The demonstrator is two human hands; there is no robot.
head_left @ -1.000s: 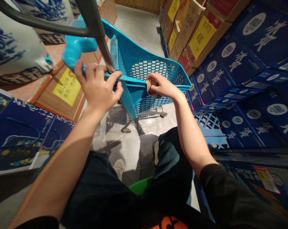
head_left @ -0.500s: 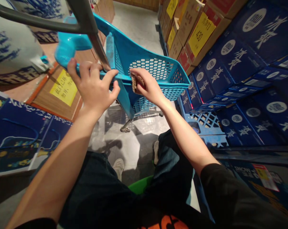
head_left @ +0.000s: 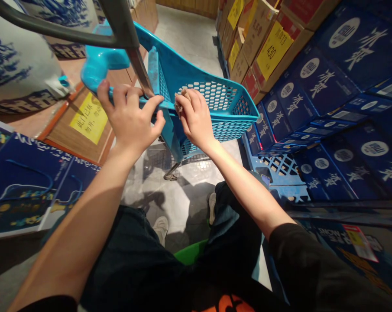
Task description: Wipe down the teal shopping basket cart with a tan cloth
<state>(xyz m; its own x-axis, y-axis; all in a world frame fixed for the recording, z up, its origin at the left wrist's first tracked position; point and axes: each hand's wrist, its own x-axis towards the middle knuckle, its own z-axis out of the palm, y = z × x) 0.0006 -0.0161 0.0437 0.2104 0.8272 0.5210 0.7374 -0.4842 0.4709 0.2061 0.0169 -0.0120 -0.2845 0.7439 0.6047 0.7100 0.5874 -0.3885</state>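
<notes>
A blue plastic shopping cart basket (head_left: 208, 102) with mesh sides stands ahead of me, joined to a grey metal frame (head_left: 139, 69). My left hand (head_left: 132, 115) grips the basket's near rim beside the frame, its thumb and fingers around the edge. Pinched in my right hand (head_left: 196, 115) is a crumpled brownish cloth (head_left: 182, 99), pressed on the rim to the right of my left hand. Part of the cloth is hidden behind the fingers.
Stacked blue cartons (head_left: 325, 82) line the right on a blue plastic pallet (head_left: 288, 193). Large blue-and-white jars (head_left: 14, 60) stand at left on a wooden cabinet (head_left: 95, 149). A green seat (head_left: 191, 253) shows between my legs.
My right hand and the cloth have shifted slightly left and the wrist has turned, so the back of the hand now faces up. The left hand keeps its grip; the basket has barely moved.
</notes>
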